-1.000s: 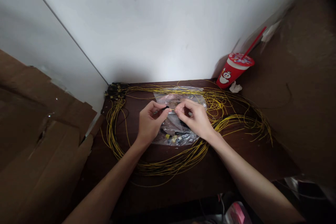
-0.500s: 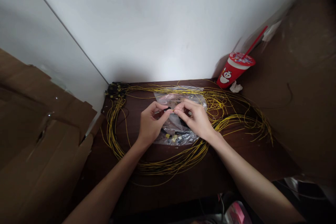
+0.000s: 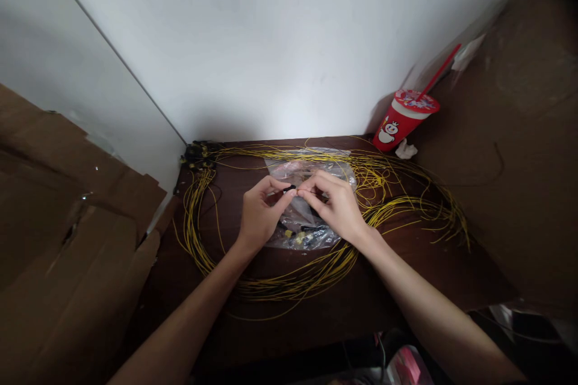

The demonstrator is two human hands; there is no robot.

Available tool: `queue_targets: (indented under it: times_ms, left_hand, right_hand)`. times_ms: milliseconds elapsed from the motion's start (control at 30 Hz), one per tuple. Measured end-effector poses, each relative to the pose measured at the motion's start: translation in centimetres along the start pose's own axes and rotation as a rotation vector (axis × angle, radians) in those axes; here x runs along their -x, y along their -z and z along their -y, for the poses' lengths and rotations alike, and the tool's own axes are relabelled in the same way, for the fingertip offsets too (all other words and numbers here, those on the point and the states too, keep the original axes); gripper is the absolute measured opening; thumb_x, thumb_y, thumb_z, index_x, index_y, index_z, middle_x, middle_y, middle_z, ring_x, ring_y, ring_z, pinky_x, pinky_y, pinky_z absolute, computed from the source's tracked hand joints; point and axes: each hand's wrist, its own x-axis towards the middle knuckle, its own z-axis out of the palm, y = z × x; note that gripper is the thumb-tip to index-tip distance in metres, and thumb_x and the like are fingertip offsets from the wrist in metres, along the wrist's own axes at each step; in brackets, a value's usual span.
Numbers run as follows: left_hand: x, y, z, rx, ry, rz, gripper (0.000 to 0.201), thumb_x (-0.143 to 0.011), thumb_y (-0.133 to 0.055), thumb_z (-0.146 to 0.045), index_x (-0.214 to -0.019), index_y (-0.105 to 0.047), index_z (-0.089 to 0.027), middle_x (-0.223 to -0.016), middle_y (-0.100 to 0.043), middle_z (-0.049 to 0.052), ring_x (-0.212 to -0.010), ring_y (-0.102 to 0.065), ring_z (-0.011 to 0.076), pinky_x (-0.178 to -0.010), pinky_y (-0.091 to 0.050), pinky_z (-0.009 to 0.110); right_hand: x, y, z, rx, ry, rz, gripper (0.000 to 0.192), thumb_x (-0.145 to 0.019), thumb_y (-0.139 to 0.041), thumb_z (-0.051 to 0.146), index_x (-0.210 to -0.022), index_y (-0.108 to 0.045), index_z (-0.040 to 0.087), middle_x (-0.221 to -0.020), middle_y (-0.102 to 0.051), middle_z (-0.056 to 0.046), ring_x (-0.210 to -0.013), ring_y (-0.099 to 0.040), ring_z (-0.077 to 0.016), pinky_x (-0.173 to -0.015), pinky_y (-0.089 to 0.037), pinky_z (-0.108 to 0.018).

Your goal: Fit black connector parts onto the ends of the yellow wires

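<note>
My left hand (image 3: 258, 213) pinches a small black connector (image 3: 289, 189) between thumb and forefinger, above a clear plastic bag (image 3: 303, 216). My right hand (image 3: 335, 204) pinches the end of a thin yellow cable (image 3: 311, 192) right at that connector, fingertips of both hands almost touching. The bag lies on a dark wooden table (image 3: 361, 301) and holds small black and yellow parts (image 3: 304, 236). Large coils of yellow cable (image 3: 289, 286) ring the bag and both hands.
A red drink cup with a straw (image 3: 403, 117) stands at the back right by the white wall, a crumpled tissue (image 3: 406, 150) beside it. Cardboard sheets (image 3: 67, 240) lean at the left. A cluster of black connectors (image 3: 198, 154) sits at the table's back-left corner.
My right hand's fingertips have closed the small gap to the left hand, bringing the cable end up to the black connector. The arms have barely shifted.
</note>
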Motion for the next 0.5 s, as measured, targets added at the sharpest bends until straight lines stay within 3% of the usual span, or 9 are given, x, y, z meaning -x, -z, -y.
queue_targets:
  times_ms: [267,500]
  left_hand:
    - [-0.03,0.03,-0.4,0.016,-0.003,0.012,0.01,-0.07,-0.071,-0.024,-0.071,-0.065,-0.016,-0.074,-0.068,0.002,-0.07,-0.063,0.0129,-0.066,-0.053,0.024]
    - [-0.17,-0.01,-0.28,0.09,0.099,-0.008,0.014,-0.067,-0.073,-0.025,-0.071,-0.063,-0.016,-0.071,-0.067,0.001,-0.064,-0.061,0.0113,-0.059,-0.049,0.021]
  right_hand:
    - [0.06,-0.08,-0.07,-0.006,-0.019,-0.018,0.013,-0.089,-0.055,0.024,-0.079,-0.061,0.018,-0.074,-0.057,-0.001,-0.069,-0.053,-0.0132,-0.064,-0.042,-0.027]
    - [0.05,0.03,0.1,-0.035,-0.007,-0.005,0.012,-0.089,-0.056,0.024,-0.081,-0.062,0.018,-0.073,-0.056,-0.001,-0.069,-0.052,-0.013,-0.064,-0.041,-0.026]
